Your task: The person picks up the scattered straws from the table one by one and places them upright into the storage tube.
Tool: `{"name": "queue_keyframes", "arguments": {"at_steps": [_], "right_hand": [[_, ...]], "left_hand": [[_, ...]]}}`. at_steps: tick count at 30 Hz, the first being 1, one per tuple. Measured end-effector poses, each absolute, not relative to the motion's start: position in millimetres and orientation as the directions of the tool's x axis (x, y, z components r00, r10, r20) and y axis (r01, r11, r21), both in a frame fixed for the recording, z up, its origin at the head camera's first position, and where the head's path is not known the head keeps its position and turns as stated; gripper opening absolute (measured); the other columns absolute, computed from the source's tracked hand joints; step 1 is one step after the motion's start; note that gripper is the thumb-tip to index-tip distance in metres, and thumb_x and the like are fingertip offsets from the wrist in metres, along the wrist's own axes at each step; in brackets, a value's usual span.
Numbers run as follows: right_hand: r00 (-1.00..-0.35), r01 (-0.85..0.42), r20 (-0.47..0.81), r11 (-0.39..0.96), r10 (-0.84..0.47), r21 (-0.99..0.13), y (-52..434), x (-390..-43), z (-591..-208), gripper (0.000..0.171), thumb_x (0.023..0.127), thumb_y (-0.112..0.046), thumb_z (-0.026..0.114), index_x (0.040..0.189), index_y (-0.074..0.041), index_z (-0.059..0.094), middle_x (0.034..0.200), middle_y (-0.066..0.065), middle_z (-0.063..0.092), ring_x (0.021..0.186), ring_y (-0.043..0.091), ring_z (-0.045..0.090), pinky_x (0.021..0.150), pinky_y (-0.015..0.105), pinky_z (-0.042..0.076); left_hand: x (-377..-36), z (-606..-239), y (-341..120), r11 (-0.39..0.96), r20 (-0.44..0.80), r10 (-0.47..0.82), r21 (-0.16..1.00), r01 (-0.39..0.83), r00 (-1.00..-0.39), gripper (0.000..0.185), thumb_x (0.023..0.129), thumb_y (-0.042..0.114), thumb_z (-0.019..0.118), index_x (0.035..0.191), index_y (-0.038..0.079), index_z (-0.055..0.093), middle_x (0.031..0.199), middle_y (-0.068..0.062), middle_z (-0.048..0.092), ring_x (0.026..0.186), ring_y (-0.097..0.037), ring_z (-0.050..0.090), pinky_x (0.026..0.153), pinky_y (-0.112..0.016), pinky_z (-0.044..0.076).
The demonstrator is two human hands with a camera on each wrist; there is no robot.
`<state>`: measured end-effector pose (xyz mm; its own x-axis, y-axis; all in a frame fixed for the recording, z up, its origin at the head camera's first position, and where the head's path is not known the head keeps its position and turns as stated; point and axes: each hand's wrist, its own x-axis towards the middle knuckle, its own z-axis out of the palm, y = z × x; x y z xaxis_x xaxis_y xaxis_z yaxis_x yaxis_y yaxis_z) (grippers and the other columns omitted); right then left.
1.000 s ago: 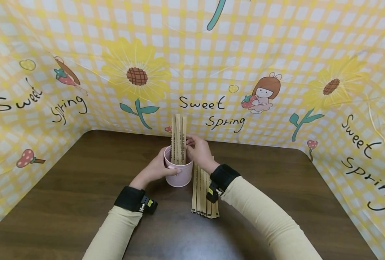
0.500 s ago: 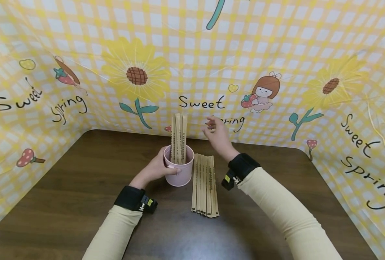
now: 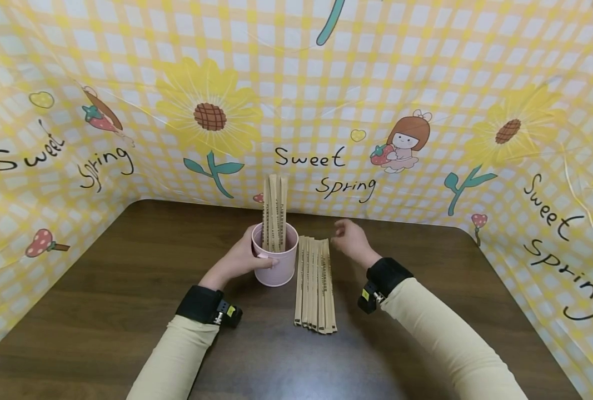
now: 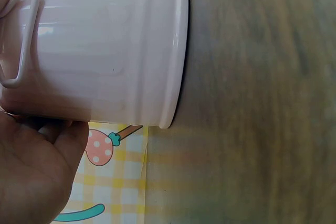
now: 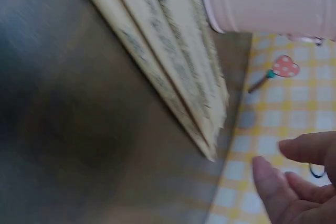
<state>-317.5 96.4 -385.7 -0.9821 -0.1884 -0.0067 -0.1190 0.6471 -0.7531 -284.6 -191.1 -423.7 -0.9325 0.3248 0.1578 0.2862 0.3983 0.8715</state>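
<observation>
My left hand (image 3: 235, 258) grips a pink metal bucket (image 3: 276, 272), thumb over the near side of its rim and fingers round its left side. A small wire handle (image 4: 26, 40) shows on its wall in the left wrist view. Several slim tan paper packets (image 3: 274, 211) with printed lettering stand upright inside, their lower ends hidden. More such packets (image 3: 316, 289) lie side by side on the table, just right of the bucket. My right hand (image 3: 352, 240) hovers by their far end, holding nothing; in the right wrist view its thumb and fingers are apart and loosely bent.
The dark wooden table (image 3: 126, 300) has rounded far corners. A yellow-checked cloth (image 3: 296, 100) with flowers and lettering hangs behind it and along both sides. Black wrist straps with small cameras sit on both wrists.
My right hand has left the bucket's rim, swung up and right, then come down beside the far end of the lying packets. The left hand and bucket stay put.
</observation>
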Motion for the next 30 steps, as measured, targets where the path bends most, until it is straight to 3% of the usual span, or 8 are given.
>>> {"name": "queue_keyframes", "arguments": {"at_steps": [4, 8, 13, 19, 25, 26, 28, 30], "right_hand": [[-0.975, 0.001, -0.142, 0.631, -0.173, -0.776, 94, -314, -404, 0.045, 0.094, 0.003, 0.058, 0.137, 0.014, 0.051, 0.111, 0.024, 0.060, 0.086, 0.028, 0.067, 0.078, 0.035, 0.061], [-0.959, 0.081, -0.228, 0.611, -0.167, -0.787, 93, -311, -418, 0.044, 0.089, 0.004, 0.060, 0.131, 0.015, 0.055, 0.117, 0.028, 0.062, 0.084, 0.022, 0.065, 0.074, 0.032, 0.062], [-0.965, 0.077, -0.214, 0.617, -0.151, -0.783, 93, -308, -427, 0.040, 0.088, 0.002, 0.063, 0.125, 0.014, 0.059, 0.123, 0.029, 0.063, 0.087, 0.026, 0.070, 0.072, 0.031, 0.062], [-0.978, 0.034, -0.158, 0.638, -0.137, -0.769, 90, -308, -429, 0.036, 0.085, 0.004, 0.064, 0.119, 0.014, 0.062, 0.114, 0.027, 0.065, 0.077, 0.022, 0.068, 0.068, 0.030, 0.059], [-0.980, 0.025, -0.149, 0.671, -0.129, -0.741, 90, -307, -428, 0.034, 0.083, 0.003, 0.066, 0.116, 0.013, 0.063, 0.122, 0.030, 0.065, 0.080, 0.030, 0.072, 0.068, 0.030, 0.059], [-0.980, 0.018, -0.145, 0.674, -0.134, -0.739, 90, -306, -427, 0.033, 0.083, 0.003, 0.066, 0.114, 0.013, 0.063, 0.118, 0.029, 0.066, 0.079, 0.030, 0.072, 0.068, 0.030, 0.060], [-0.978, -0.001, -0.141, 0.681, -0.153, -0.733, 89, -306, -424, 0.010, 0.082, 0.005, 0.064, 0.090, 0.010, 0.061, 0.090, 0.021, 0.066, 0.068, 0.026, 0.069, 0.064, 0.028, 0.057], [-0.976, -0.015, -0.141, 0.692, -0.168, -0.722, 89, -306, -422, 0.016, 0.081, 0.005, 0.062, 0.071, 0.000, 0.051, 0.068, 0.010, 0.056, 0.059, 0.020, 0.062, 0.061, 0.026, 0.055]], "left_hand": [[-284, -424, -191, 0.399, 0.152, 0.317, 0.874, 0.277, -0.936, 0.099, 0.081, 0.012, 0.081, 0.155, -0.007, 0.019, 0.152, -0.032, 0.040, 0.135, -0.043, 0.048, 0.110, -0.053, 0.041], [-284, -425, -192, 0.398, 0.151, 0.320, 0.875, 0.277, -0.935, 0.099, 0.081, 0.012, 0.081, 0.155, -0.008, 0.019, 0.152, -0.033, 0.040, 0.134, -0.043, 0.048, 0.110, -0.052, 0.042], [-284, -424, -192, 0.404, 0.160, 0.329, 0.867, 0.292, -0.931, 0.099, 0.081, 0.012, 0.081, 0.155, -0.007, 0.018, 0.151, -0.032, 0.040, 0.134, -0.042, 0.048, 0.109, -0.051, 0.042], [-285, -423, -192, 0.400, 0.170, 0.325, 0.867, 0.298, -0.931, 0.099, 0.080, 0.011, 0.082, 0.155, -0.007, 0.019, 0.150, -0.032, 0.041, 0.134, -0.043, 0.048, 0.110, -0.053, 0.041], [-285, -423, -192, 0.403, 0.157, 0.319, 0.870, 0.283, -0.935, 0.100, 0.080, 0.012, 0.082, 0.155, -0.007, 0.019, 0.152, -0.032, 0.040, 0.135, -0.043, 0.047, 0.111, -0.053, 0.040], [-285, -423, -192, 0.403, 0.156, 0.317, 0.871, 0.282, -0.935, 0.100, 0.080, 0.012, 0.082, 0.155, -0.007, 0.019, 0.152, -0.032, 0.040, 0.135, -0.043, 0.047, 0.111, -0.054, 0.040], [-285, -423, -192, 0.405, 0.156, 0.316, 0.870, 0.282, -0.936, 0.100, 0.080, 0.012, 0.082, 0.155, -0.007, 0.019, 0.151, -0.032, 0.040, 0.135, -0.043, 0.048, 0.111, -0.054, 0.040], [-285, -423, -192, 0.405, 0.158, 0.317, 0.869, 0.284, -0.935, 0.100, 0.080, 0.012, 0.082, 0.155, -0.007, 0.019, 0.151, -0.032, 0.040, 0.135, -0.043, 0.048, 0.111, -0.053, 0.041]]}}
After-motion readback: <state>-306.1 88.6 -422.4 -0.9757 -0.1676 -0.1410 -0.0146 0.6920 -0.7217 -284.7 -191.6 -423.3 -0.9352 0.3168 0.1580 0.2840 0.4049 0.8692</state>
